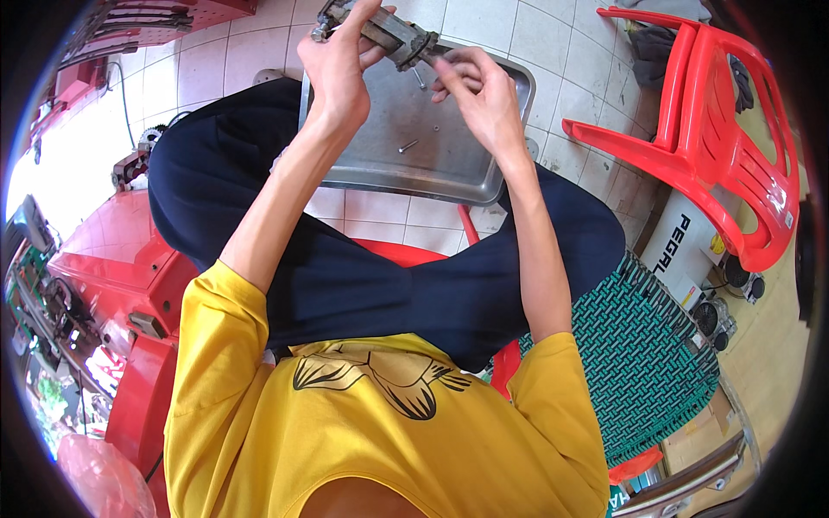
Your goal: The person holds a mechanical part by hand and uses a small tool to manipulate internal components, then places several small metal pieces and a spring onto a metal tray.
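Metal mechanism [402, 41], top centre, is filling the left hand's [337, 79] grip, right hand [485, 99] curling alongside, hold unclear, above a tray [367, 161] presumably catching bolts [408, 147].

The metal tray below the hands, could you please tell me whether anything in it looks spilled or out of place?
Nothing plainly odd stands out: a loose bolt lies in the metal tray, apart from the metal part in the left hand, and no spill shows.

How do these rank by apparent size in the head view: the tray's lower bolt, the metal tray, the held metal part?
1. Metal tray
2. Held metal part, partly hidden
3. Lower bolt
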Tool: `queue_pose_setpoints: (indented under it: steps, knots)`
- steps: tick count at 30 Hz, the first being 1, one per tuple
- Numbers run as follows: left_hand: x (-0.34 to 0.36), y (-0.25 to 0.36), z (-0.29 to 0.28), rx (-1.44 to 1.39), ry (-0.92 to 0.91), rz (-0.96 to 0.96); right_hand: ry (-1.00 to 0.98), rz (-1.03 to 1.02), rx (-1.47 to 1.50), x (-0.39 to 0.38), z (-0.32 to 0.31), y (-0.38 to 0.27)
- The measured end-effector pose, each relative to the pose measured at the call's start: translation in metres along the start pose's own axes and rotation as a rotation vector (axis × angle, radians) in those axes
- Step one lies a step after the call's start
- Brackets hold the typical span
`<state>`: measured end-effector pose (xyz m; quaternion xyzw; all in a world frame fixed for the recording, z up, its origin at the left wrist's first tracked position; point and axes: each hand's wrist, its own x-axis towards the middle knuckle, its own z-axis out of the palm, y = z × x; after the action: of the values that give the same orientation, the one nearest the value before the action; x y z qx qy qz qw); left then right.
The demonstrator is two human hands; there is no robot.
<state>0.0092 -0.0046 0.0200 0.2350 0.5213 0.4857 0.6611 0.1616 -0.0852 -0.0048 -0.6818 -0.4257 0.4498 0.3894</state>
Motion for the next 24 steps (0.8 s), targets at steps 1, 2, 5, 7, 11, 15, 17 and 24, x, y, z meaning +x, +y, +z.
queue_pose_setpoints:
  steps: [1, 2, 5, 7, 11, 15, 17, 24]
  knots:
    - [0.002, -0.001, -0.001, -0.002, -0.006, -0.005, -0.013, -0.02, -0.028, 0.001, 0.0, 0.002]
    - [0.006, -0.003, -0.003, -0.004, -0.012, -0.011, -0.026, -0.04, -0.056, 0.002, -0.001, 0.004]
    - [0.018, -0.015, -0.019, 0.01, -0.106, 0.05, -0.069, 0.024, -0.085, 0.004, -0.003, -0.002]
    - [0.019, -0.016, -0.021, 0.021, -0.15, 0.082, -0.059, 0.031, -0.073, 0.003, -0.002, -0.003]
    - [0.011, -0.009, -0.011, 0.007, -0.068, 0.015, -0.054, -0.027, -0.085, 0.001, -0.001, 0.003]
    - [-0.005, 0.003, 0.002, -0.012, -0.023, 0.026, -0.103, 0.03, -0.105, 0.005, -0.002, 0.003]
    - [-0.003, 0.003, -0.001, 0.014, -0.03, 0.021, -0.037, -0.05, -0.137, 0.001, 0.001, 0.002]
    - [0.008, -0.004, -0.007, -0.02, -0.018, -0.016, -0.09, 0.007, -0.057, 0.004, -0.001, 0.003]
